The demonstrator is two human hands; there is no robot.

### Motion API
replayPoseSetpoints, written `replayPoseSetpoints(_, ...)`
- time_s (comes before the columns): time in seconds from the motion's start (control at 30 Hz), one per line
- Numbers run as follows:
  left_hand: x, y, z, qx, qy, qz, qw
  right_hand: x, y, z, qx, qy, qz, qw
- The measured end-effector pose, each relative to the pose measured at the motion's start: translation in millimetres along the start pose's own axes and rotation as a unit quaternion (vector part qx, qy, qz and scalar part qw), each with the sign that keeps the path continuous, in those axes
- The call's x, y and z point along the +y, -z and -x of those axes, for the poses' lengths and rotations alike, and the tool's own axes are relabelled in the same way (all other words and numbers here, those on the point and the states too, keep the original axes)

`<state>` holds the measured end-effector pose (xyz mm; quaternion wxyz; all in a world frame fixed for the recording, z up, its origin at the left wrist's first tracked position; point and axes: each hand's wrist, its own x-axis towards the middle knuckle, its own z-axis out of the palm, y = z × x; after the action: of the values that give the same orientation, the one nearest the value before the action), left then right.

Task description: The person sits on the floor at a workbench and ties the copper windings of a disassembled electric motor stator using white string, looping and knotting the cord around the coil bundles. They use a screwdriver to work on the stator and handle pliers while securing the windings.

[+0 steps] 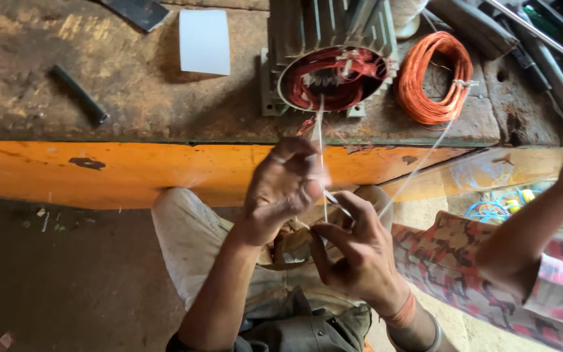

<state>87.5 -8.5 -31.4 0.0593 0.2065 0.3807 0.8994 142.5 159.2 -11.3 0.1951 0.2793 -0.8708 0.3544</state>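
Now both hands, left hand [281, 189] and right hand [356, 251], pinch the white string [321, 140] (taut).

Soft daylight was even over the bench [131, 98], with a weak shadow under its orange front edge and a dim floor below, while the left hand [281, 189] was blurred by motion and the right hand [360, 257] stayed fairly sharp.
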Motion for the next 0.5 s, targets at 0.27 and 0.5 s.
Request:
replayPoseSetpoints(0.27, -29.5, -4.1, -3.0, 0.138, -0.169, -0.376, 0.901, 18.3, 52.9, -23.7, -0.009, -0.133, -0.258, 0.957)
replayPoseSetpoints(0.5, -25.4, -11.5, -17.7, 0.201, -0.156, -0.591, 0.766, 21.5, 53.1, -97.7, 0.061, -0.018, -0.009, 0.998)
